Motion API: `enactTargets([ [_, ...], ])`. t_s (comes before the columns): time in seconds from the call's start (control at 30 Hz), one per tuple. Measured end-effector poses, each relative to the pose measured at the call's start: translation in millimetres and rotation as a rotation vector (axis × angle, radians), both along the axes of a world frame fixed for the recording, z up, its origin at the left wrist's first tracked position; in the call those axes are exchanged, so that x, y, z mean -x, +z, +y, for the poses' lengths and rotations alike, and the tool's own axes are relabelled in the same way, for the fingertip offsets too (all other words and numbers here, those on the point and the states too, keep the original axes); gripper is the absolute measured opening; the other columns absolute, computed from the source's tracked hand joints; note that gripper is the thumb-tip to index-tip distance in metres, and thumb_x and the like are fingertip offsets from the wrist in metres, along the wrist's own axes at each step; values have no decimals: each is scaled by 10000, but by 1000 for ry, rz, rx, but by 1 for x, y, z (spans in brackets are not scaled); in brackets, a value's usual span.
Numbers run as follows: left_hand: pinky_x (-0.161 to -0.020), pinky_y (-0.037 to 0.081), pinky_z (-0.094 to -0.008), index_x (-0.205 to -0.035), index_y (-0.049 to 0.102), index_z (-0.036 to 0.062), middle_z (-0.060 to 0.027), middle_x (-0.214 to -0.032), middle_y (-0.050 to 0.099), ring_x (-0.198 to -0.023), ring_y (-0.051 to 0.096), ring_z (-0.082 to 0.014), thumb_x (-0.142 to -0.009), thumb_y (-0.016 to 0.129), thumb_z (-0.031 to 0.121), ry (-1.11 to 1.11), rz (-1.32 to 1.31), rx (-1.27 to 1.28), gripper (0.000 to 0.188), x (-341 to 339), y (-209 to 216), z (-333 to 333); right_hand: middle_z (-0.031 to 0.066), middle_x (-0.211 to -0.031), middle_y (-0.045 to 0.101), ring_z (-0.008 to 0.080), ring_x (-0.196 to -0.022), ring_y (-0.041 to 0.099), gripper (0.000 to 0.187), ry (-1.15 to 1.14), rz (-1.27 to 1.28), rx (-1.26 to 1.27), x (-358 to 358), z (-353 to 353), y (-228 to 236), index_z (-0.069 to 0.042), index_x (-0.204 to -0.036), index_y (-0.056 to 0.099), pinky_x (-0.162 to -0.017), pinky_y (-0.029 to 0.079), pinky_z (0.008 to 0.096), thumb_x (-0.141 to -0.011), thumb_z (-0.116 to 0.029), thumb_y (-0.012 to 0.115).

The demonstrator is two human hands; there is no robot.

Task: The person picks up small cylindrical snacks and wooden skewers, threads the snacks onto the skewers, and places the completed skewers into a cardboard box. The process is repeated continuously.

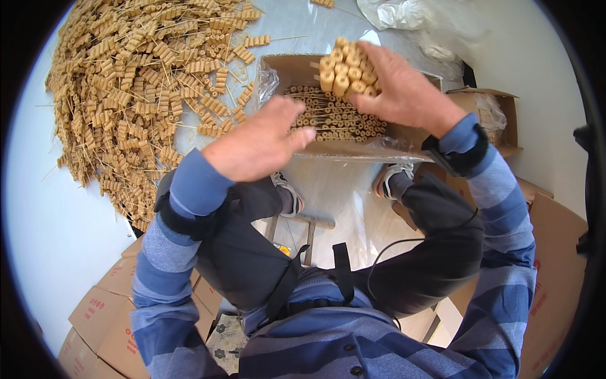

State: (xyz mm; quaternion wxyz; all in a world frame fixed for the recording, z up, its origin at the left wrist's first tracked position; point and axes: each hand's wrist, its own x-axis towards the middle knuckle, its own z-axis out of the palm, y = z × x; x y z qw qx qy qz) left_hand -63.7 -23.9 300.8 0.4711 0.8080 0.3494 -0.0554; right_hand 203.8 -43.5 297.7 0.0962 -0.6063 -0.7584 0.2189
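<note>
Jutting leftward, a tan bundle (pixel 343 71) sits between right-hand fingers (pixel 379 58) and thumb (pixel 367 103).

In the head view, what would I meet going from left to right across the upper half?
Pile of tan skewered pieces, left hand, held tan bundle, right hand, small open carton.

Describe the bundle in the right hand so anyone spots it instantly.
Find the big heap of tan pieces on sticks at upper left, then move right to the open cardboard box. Over it, the right hand grips the bundle, a tight cluster of tan pieces with holed ends. Unlike the darker rows lying in the box, it is held up.
</note>
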Motion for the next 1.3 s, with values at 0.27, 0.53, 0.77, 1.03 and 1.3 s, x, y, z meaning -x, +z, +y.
enactTargets([
  [0.27, -1026, 459, -466, -1273, 524, -81, -261, -1331, 503, -1277, 498, -403, -893, 528, 100, -362, 685, 12, 421, -64, -71, 17, 195, -1373, 484, 327, -1195, 504, 896, 111, -230, -173, 14, 4, -103, 23, -1441, 374, -1006, 439, 461, -727, -320, 791],
  [0.53, -1120, 354, -544, -1425, 494, 4, -196, -1554, 337, -1399, 383, -395, -911, 507, 163, -399, 1003, -14, 538, -104, -155, 31, 218, -1377, 478, 365, -1208, 500, 920, 85, -161, -24, -4, 6, -155, 18, -1453, 360, -1003, 442, 494, -713, -313, 795],
  [0.77, -1165, 284, -529, -1523, 368, 108, -240, -1599, 249, -1439, 278, -457, -921, 540, 287, -266, 848, -69, 652, -89, -232, 33, 215, -1391, 466, 368, -1210, 495, 915, 72, -115, -37, 1, 9, -174, 9, -1467, 344, -1021, 434, 494, -719, -287, 779],
  [1.03, -1185, 238, -487, -1503, 413, 123, -152, -1589, 328, -1468, 259, -396, -920, 507, 254, -451, 942, 8, 605, -91, -239, 39, 172, -1361, 475, 351, -1214, 479, 888, 93, -229, -229, 19, 16, -195, -21, -1463, 368, -1035, 409, 494, -699, -252, 759],
  [1.3, -1146, 295, -486, -1457, 455, 39, -158, -1502, 449, -1405, 403, -365, -887, 535, 186, -451, 910, 152, 594, -71, -246, 36, 158, -1355, 495, 370, -1251, 461, 667, 211, -308, -319, 57, 31, -226, -48, -1456, 411, -1054, 389, 519, -858, -269, 607],
])
